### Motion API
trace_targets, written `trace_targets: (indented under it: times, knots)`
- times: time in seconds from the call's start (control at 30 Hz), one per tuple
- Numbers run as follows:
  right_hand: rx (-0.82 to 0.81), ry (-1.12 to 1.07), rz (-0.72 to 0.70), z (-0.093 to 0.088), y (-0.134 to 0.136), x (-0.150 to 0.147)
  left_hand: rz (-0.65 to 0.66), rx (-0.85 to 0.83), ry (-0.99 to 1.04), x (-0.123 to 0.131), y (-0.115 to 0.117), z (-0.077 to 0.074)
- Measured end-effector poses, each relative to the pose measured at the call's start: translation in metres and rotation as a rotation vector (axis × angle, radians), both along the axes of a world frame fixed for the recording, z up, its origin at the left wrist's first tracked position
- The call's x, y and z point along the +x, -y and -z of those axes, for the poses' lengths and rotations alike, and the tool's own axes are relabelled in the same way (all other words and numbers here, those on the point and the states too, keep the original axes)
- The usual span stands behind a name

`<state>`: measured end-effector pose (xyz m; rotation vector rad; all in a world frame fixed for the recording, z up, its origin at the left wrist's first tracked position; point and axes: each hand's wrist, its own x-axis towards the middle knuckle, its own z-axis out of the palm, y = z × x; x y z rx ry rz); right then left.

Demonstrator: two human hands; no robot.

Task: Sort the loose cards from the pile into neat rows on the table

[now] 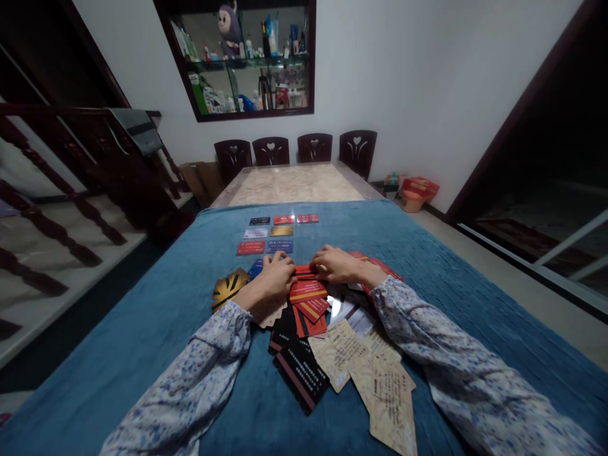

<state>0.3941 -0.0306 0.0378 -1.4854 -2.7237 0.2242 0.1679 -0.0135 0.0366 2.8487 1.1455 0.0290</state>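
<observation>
My left hand [279, 273] and my right hand [332, 265] are close together over a heap of cards, fingers curled in. Between them they grip the two ends of some red cards [304, 272]; their fingertips are partly hidden. Just below lie fanned red cards with yellow stripes [308, 294]. Black cards [304, 373] and beige printed cards [386, 396] spread towards me. Gold-and-black cards [228, 286] sit left of my left hand, beside a blue card [255, 268]. More red cards [386, 268] show behind my right wrist.
Beyond my hands, several cards lie in short rows, among them a gold card [282, 231] and a black card [259, 221]. A blue cloth [156, 316] covers the near part of the table [294, 182]. Chairs [315, 147] stand at the far end.
</observation>
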Motion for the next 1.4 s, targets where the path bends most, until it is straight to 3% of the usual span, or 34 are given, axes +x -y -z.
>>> trace_targets:
  times: [0.3, 0.63, 0.93, 1.4]
  knots:
    - [0.022, -0.026, -0.047, 0.002, -0.005, 0.005, 0.034, -0.001, 0.057, -0.002, -0.011, 0.006]
    - [0.029, -0.089, -0.085, -0.007, -0.002, 0.007, 0.067, -0.027, 0.111, -0.004, -0.011, -0.006]
    - [0.097, -0.124, 0.061, -0.014, 0.004, 0.003, 0.046, -0.014, 0.222, -0.006, -0.018, -0.006]
    - [0.182, -0.139, 0.272, -0.002, 0.003, -0.007, -0.04, 0.038, 0.382, -0.002, -0.019, 0.01]
